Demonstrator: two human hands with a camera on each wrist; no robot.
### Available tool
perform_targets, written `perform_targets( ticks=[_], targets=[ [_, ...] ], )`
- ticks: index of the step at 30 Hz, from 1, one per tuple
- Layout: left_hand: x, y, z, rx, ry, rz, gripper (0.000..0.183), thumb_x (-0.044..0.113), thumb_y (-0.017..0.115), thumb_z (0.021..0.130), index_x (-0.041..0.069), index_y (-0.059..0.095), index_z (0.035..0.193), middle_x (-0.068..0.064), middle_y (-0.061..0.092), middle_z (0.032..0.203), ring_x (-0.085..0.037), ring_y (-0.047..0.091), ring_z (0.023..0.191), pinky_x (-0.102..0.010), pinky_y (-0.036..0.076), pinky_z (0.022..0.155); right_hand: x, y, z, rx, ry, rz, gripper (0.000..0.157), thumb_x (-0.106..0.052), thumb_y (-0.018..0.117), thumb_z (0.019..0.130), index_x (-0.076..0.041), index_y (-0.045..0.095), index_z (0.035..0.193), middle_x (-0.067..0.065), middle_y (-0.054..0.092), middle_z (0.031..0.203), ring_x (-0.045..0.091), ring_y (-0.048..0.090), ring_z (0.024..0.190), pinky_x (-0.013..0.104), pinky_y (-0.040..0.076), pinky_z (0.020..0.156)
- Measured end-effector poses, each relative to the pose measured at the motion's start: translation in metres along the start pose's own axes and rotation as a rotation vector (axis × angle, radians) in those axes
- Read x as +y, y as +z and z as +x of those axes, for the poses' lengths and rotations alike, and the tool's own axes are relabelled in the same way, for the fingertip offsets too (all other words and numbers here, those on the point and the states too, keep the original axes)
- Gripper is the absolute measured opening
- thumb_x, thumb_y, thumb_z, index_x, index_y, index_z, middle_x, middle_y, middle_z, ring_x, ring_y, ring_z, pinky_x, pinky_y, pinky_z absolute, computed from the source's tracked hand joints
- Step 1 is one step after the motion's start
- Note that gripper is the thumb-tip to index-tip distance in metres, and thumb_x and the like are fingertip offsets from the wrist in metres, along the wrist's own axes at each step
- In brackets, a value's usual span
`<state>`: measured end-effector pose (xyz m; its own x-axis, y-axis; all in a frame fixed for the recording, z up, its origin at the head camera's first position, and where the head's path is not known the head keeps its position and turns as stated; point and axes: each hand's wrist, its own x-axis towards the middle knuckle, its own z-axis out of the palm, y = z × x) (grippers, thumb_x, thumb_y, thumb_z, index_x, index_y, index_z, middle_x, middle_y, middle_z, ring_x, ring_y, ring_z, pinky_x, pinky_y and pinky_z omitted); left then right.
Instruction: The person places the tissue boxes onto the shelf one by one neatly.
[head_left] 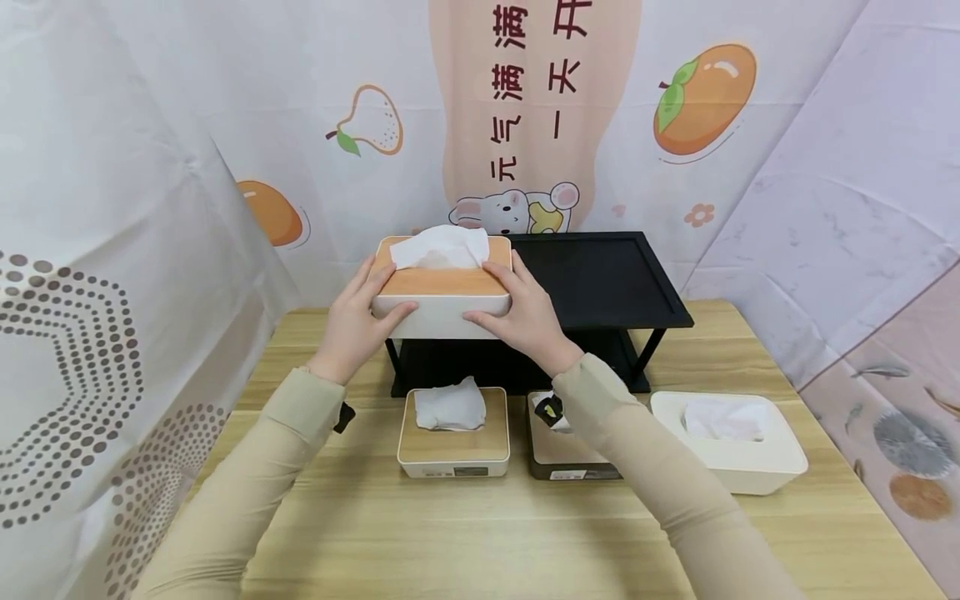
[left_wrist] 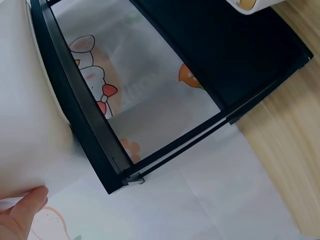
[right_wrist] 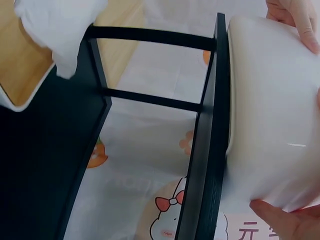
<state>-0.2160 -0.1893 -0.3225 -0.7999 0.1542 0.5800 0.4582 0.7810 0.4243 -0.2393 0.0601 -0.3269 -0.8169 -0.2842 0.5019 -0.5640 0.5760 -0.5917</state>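
Note:
Both hands hold a white tissue box (head_left: pixel 442 319) with a wood-look lid and a white tissue sticking out. The box is at the left end of the black rack's upper shelf (head_left: pixel 592 279), its underside right at the shelf in the right wrist view. My left hand (head_left: pixel 352 329) grips its left end, thumb across the front wall and fingers over the lid's edge. On the right end my right hand (head_left: pixel 532 321) has the same kind of grip. The box's pale wall (left_wrist: pixel 30 100) fills the left side of the left wrist view.
On the wooden table (head_left: pixel 450 550), in front of the rack, stand a wood-lidded tissue box (head_left: pixel 453 446), a dark-based one (head_left: pixel 573 467) partly behind my right forearm, and a cream one (head_left: pixel 750 458). A printed curtain (head_left: pixel 300 50) hangs behind the table.

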Motion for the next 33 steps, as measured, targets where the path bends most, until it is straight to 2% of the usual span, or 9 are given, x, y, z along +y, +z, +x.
perform_targets(
  ticks=[9,17,25,33],
  targets=[
    [-0.007,0.004,0.019,-0.046,-0.054,-0.003,0.061,0.035,0.072,0.083,0.004,0.054,0.133,-0.028,0.036,0.145,-0.046,0.038,0.132,-0.059,0.034,0.104,0.009,-0.003,0.023,-0.098,0.04,-0.027,0.073,-0.038,0.079,0.076,-0.01,0.049,0.137,0.024,0.022,0.153,0.037,0.043,0.13,0.047,0.044,0.099],
    [-0.01,0.012,0.029,-0.08,-0.093,0.005,0.063,0.037,0.069,0.086,0.005,0.05,0.136,-0.028,0.032,0.148,-0.046,0.035,0.133,-0.057,0.033,0.106,0.01,-0.004,0.034,-0.155,0.09,-0.044,0.074,-0.036,0.076,0.08,-0.01,0.044,0.141,0.022,0.014,0.156,0.038,0.035,0.135,0.047,0.04,0.103],
    [-0.015,0.015,0.035,-0.092,-0.11,0.006,0.066,0.039,0.067,0.086,0.005,0.046,0.14,-0.028,0.026,0.151,-0.047,0.032,0.135,-0.057,0.033,0.106,0.017,0.001,0.043,-0.138,0.04,-0.073,0.076,-0.038,0.076,0.079,-0.009,0.043,0.141,0.02,0.017,0.156,0.035,0.039,0.132,0.044,0.041,0.103],
    [-0.019,0.016,0.044,-0.173,-0.184,0.003,0.071,0.045,0.063,0.088,0.009,0.04,0.144,-0.024,0.018,0.155,-0.045,0.028,0.137,-0.056,0.03,0.108,0.025,0.004,0.053,-0.153,0.064,-0.088,0.079,-0.041,0.076,0.078,-0.01,0.043,0.143,0.022,0.015,0.156,0.036,0.037,0.135,0.044,0.04,0.104]
  ],
)
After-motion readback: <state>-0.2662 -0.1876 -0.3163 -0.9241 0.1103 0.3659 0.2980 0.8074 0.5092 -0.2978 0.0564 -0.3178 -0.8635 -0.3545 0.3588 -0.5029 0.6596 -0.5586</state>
